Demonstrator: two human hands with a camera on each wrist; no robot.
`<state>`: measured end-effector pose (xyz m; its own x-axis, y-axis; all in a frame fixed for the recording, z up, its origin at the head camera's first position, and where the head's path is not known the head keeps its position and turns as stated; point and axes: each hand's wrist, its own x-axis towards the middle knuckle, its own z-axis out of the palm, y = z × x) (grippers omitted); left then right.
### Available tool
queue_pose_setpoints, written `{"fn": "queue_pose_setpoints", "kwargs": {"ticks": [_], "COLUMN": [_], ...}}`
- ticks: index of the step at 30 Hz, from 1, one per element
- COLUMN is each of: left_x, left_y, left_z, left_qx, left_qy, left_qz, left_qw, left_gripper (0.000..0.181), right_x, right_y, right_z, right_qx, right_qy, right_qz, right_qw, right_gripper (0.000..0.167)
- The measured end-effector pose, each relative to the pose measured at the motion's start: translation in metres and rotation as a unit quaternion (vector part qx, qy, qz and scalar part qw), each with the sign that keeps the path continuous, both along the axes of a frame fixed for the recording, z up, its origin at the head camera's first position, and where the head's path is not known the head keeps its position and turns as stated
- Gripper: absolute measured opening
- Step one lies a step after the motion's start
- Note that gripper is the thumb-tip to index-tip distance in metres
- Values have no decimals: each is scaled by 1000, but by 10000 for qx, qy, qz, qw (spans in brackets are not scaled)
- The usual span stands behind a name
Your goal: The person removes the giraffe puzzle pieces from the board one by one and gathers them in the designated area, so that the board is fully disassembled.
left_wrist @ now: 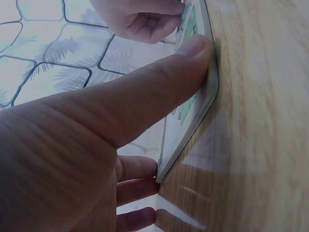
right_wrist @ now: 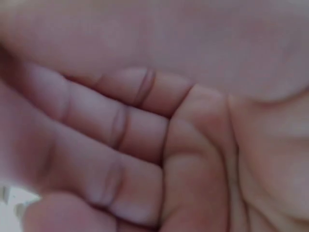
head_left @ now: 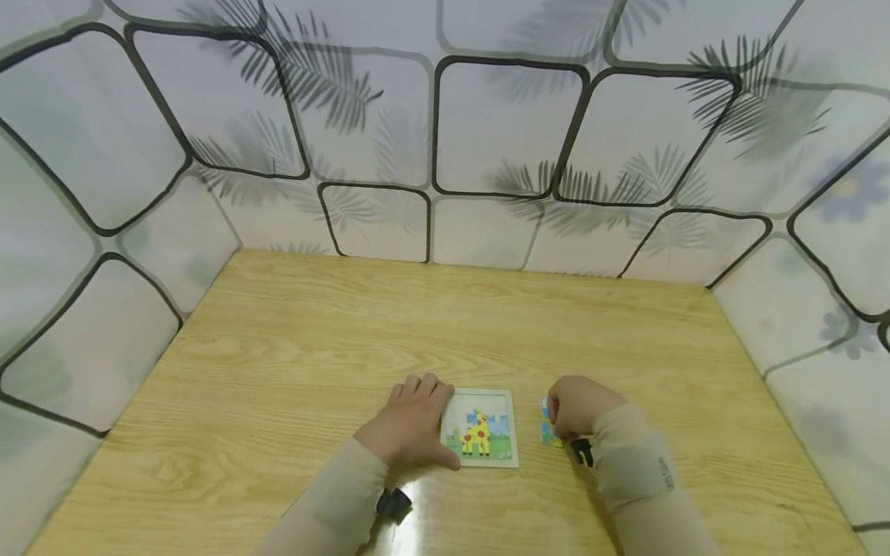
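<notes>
A square puzzle board (head_left: pixel 478 399) with a pale frame lies on the table, a yellow giraffe picture partly filled in. My left hand (head_left: pixel 415 422) spans its left side; the fingers touch the far-left corner and the thumb rests on the near edge. In the left wrist view the thumb (left_wrist: pixel 164 79) presses on the board's rim (left_wrist: pixel 193 121). Right of the board, my right hand (head_left: pixel 582 405) has curled fingers over several blue and green puzzle pieces (head_left: pixel 545 432) and seems to pinch one; its fingertips are hidden. The right wrist view shows mostly the curled fingers (right_wrist: pixel 91 111) and palm.
The wooden table (head_left: pixel 417 324) stretches behind and to both sides of the board. Patterned fabric walls (head_left: pixel 507 131) with leaf prints and dark outlines stand at the back and sides. Dark straps are on both wrists, over beige sleeves (head_left: pixel 636 455).
</notes>
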<state>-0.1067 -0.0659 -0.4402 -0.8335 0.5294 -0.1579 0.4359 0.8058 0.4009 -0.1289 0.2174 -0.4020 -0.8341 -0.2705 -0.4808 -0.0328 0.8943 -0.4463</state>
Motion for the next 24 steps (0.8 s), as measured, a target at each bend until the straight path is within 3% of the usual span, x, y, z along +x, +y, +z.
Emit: {"fn": "queue_pose_setpoints", "kwargs": {"ticks": [5,8,11,13,17,20,24], "left_x": [0,0,-1,-1,-1,-1,-1], "left_y": [0,0,0,0,0,0,0], "left_z": [0,1,1,2,3,3,3], "left_qx": [-13,-24,-28,-34,-55,-52,-51], "left_qy": [-3,-30,-54,-52,-14,-14,-18], "left_qz": [-7,10,40,50,28,21,2], "left_qw": [10000,10000,10000,10000,10000,10000,10000], "left_gripper": [101,102,103,103,104,105,104], "right_x": [1,0,-1,1,7,11,13], "right_y": [-4,-12,-31,-46,-69,-76,-79], "right_z": [0,-1,-7,-11,-17,-20,-23], "right_qx": [-58,-176,-424,-537,-514,-455,-451], "right_qy": [50,414,922,1149,1193,1224,1326], "right_qz": [111,527,1062,1315,1606,1664,1632], "right_qw": [9999,9976,9892,9832,9784,9774,9766], "right_gripper": [23,19,4,15,43,43,30]}}
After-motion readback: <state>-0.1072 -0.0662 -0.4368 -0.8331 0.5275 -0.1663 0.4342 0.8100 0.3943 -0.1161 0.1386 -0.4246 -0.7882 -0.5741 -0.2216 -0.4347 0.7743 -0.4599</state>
